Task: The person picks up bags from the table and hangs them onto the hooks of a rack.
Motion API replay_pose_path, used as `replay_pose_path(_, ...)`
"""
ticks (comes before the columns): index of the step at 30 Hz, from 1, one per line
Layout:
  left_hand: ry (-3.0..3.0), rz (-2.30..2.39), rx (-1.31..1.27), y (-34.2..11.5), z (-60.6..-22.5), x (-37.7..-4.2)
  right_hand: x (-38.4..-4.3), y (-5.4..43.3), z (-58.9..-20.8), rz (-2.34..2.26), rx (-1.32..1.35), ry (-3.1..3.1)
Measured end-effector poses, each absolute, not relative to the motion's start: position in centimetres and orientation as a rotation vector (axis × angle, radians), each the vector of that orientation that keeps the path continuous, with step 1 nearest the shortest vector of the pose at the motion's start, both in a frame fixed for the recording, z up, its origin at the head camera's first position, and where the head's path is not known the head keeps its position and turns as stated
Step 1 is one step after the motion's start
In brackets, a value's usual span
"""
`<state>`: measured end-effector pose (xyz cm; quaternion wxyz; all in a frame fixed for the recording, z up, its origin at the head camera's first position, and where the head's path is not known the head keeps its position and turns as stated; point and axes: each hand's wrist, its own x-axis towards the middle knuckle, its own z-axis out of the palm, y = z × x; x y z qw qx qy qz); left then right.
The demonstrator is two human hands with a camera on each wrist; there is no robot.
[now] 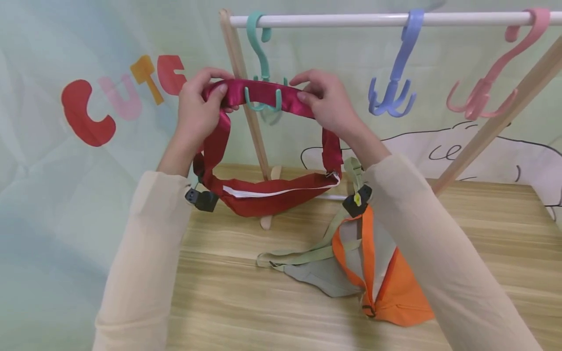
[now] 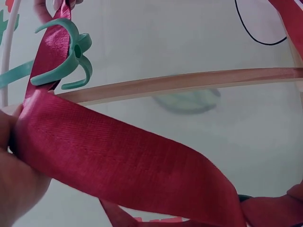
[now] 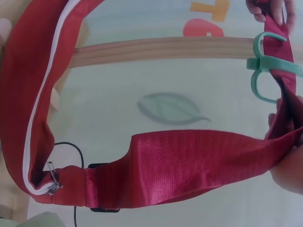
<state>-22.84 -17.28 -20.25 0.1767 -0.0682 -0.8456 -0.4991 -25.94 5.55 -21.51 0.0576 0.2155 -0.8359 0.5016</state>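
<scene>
A red waist bag (image 1: 276, 202) with a white zipper hangs between both hands by its wide crimson strap (image 1: 262, 91). The strap passes behind the front prongs of a green multi-prong hook (image 1: 258, 46), as the head view shows. On the left of that hook, my left hand (image 1: 199, 109) pinches the strap, thumb in front. My right hand (image 1: 331, 105) holds the strap on the other side, with thumb and fingers on its upper edge. In the left wrist view, the strap (image 2: 123, 151) runs away from the left hand; the right wrist view shows the zipper (image 3: 40, 104) closely.
A white rail (image 1: 325, 20) carries the green hook, a blue hook (image 1: 397, 68) and a pink hook (image 1: 483, 87). Wooden legs (image 1: 248, 107) support it. An orange and grey bag (image 1: 401, 297) with straps lies on the wood-grain table (image 1: 219, 292), below the right forearm.
</scene>
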Motion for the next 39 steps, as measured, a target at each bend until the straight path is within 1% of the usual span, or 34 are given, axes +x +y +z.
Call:
replay_pose_path(8, -2.446, -1.535, -0.230, -17.5, -21.0, -22.0, -25.2, 6.4, -22.3, 1.510, 0.712, -2.531)
replay_pose_path(16, -2.485, -1.389, -0.327, -16.9, -22.0, -21.2, -24.1, 7.3, -22.9, 1.505, 0.764, -2.506)
replay_pose_path(20, -2.486, -1.329, -0.332, -16.9, -22.4, -20.8, -23.3, 8.1, -23.2, 1.481, 0.787, -2.472)
replay_pose_path(25, -2.455, -1.322, -0.298, -17.0, -23.0, -20.3, -22.3, 9.6, -23.8, 1.508, 0.853, -2.380)
replay_pose_path(31, -2.365, -1.348, -0.271, -17.2, -23.4, -19.3, -20.7, 11.9, -24.7, 1.632, 0.853, -2.344)
replay_pose_path(39, -2.132, -1.359, -0.306, -16.7, -23.8, -16.4, -19.1, 15.5, -26.8, 1.618, 0.808, -2.393)
